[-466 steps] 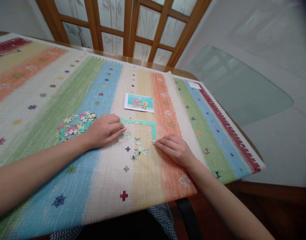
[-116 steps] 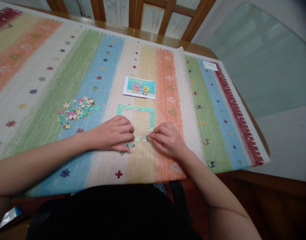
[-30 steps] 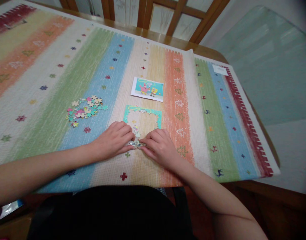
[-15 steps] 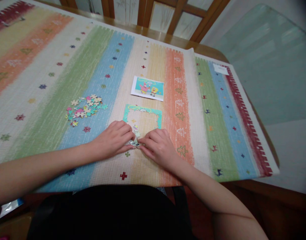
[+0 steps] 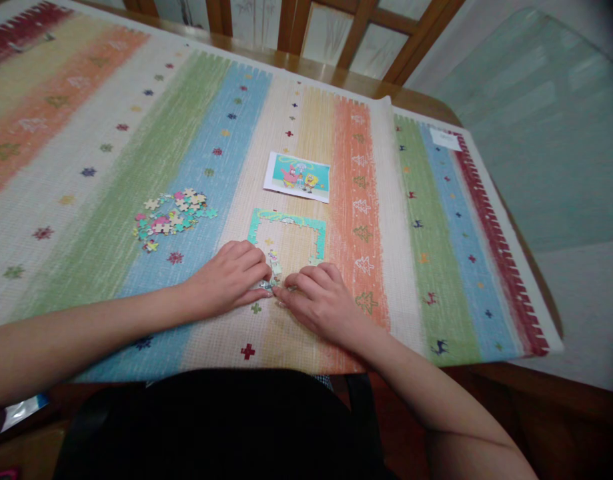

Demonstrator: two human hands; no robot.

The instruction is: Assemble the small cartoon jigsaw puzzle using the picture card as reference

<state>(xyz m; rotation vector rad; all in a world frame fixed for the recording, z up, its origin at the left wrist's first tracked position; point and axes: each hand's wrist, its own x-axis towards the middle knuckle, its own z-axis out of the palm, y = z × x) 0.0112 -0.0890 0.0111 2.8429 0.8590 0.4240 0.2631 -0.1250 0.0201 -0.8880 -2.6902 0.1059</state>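
A jigsaw frame (image 5: 320,233) of turquoise edge pieces lies in front of me, its inside showing the tablecloth. At its lower left corner my left hand (image 5: 236,273) is closed, thumb and fingertips on small joined jigsaw pieces (image 5: 267,286). From the other side my right hand (image 5: 321,300) touches the same pieces, its fingers bent and drawn together. Whatever lies under the right fingers is hidden. Just above the fingertips are a few loose pale pieces (image 5: 275,265). Beyond the frame rests a printed cartoon picture (image 5: 301,177).
A heap of loose jigsaw pieces (image 5: 173,217) lies to the left on the striped tablecloth (image 5: 136,160). A small white paper slip (image 5: 446,139) is near the right end. Behind the table stands a wooden panelled screen (image 5: 291,30).
My right hand has shifted slightly right and down, its index finger now lower on the pieces. The left hand stays almost in place.
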